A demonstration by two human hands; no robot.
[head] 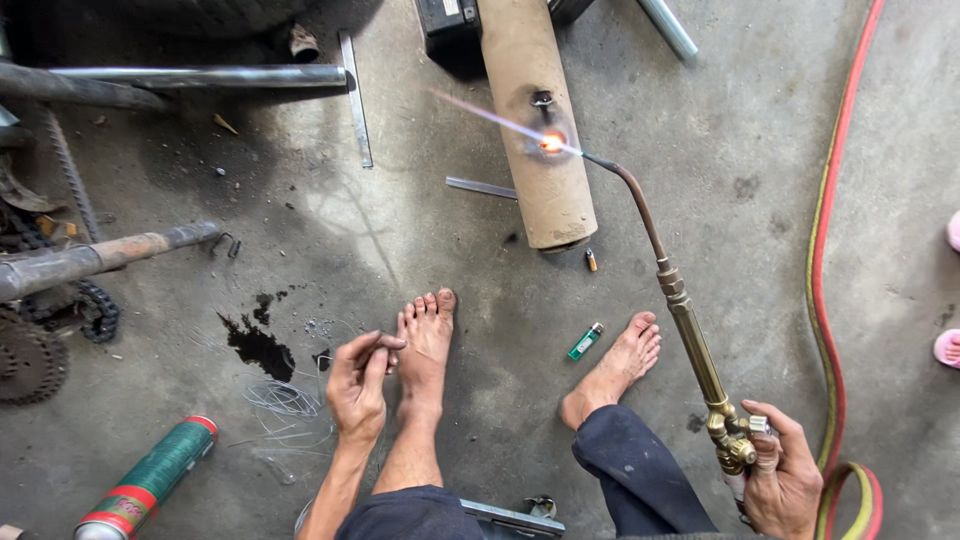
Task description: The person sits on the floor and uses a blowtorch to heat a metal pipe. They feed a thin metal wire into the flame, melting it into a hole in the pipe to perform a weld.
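My right hand [785,478] grips the brass body of a gas torch [690,325] at the lower right. Its curved neck reaches up to a lit tip, and the flame strikes a glowing orange spot [552,142] on a tan metal cylinder [540,120] lying on the concrete floor. My left hand [360,380] is raised over my left foot [425,345] and pinches a thin dark rod between its fingers. My right foot [615,368] rests on the floor nearby.
Red and yellow hoses [825,290] run along the right side. A green lighter [586,341] lies between my feet. A green can [150,478] lies lower left beside loose wire [285,400]. Pipes [100,255], chain and sprockets crowd the left. An oil stain [260,345] marks the floor.
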